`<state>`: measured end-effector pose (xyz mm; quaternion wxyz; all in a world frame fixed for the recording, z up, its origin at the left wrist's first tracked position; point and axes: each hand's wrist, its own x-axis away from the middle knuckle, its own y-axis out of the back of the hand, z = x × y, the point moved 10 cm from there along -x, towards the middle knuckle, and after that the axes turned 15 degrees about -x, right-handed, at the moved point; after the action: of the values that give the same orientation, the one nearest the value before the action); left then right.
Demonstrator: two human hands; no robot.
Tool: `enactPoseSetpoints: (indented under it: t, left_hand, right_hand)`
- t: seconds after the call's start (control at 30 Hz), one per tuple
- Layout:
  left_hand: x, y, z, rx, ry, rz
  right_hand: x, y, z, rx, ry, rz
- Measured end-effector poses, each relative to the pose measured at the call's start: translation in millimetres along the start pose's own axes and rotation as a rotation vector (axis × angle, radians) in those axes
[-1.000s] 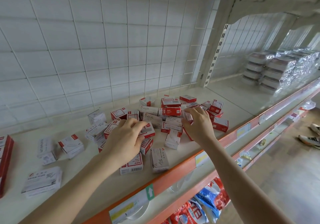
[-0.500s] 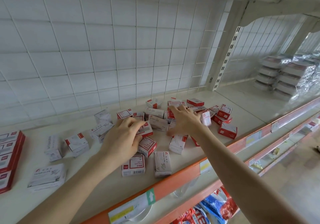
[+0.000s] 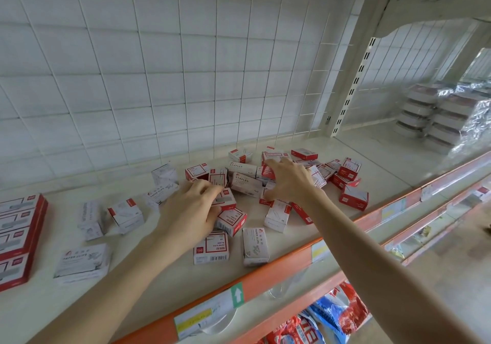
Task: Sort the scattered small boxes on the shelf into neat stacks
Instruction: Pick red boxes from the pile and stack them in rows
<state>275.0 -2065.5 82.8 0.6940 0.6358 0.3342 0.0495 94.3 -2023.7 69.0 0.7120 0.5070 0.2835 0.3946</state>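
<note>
Small boxes (image 3: 247, 184) are seen scattered across a cream shelf (image 3: 164, 285) backed by a wire grid (image 3: 186, 78). One red-and-white box (image 3: 225, 201) is gripped by the left hand (image 3: 190, 210); the right hand (image 3: 289, 181) is arched over the heap, its grasp unclear.

Boxes (image 3: 247, 183) scattered at shelf (image 3: 377, 157) middle; flat packs (image 3: 18, 237) far left; wrapped stacks (image 3: 446, 120) far right.
</note>
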Motion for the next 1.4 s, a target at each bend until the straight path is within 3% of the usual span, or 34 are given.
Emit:
enactPoseSetpoints:
  t: [0.27, 0.47, 0.6, 0.97, 1.2, 1.4]
  left_hand:
    - [4.3, 2.0, 0.9, 0.035, -0.037, -0.009]
    - [11.2, 15.2, 6.4, 0.010, -0.065, -0.094]
    - [13.5, 23.0, 17.1, -0.005, -0.028, -0.116]
    - [35.2, 35.0, 66.7, 0.041, 0.144, -0.097]
    - [31.8, 40.5, 79.4, 0.066, 0.205, -0.087]
    - [4.2, 23.9, 61.4, 0.086, 0.228, 0.041]
  right_hand:
    - [8.5, 16.8, 8.1, -0.156, 0.090, -0.163]
    - [11.7, 21.7, 15.4, -0.184, 0.132, -0.168]
    - [13.5, 31.0, 29.6, -0.361, 0.167, -0.183]
    - [-20.9, -15.5, 146.6, -0.337, 0.403, 0.082]
    - [-26.6, -29.2, 148.0, -0.211, 0.435, 0.199]
    - [-19.2, -23.4, 135.4, -0.346, 0.369, 0.243]
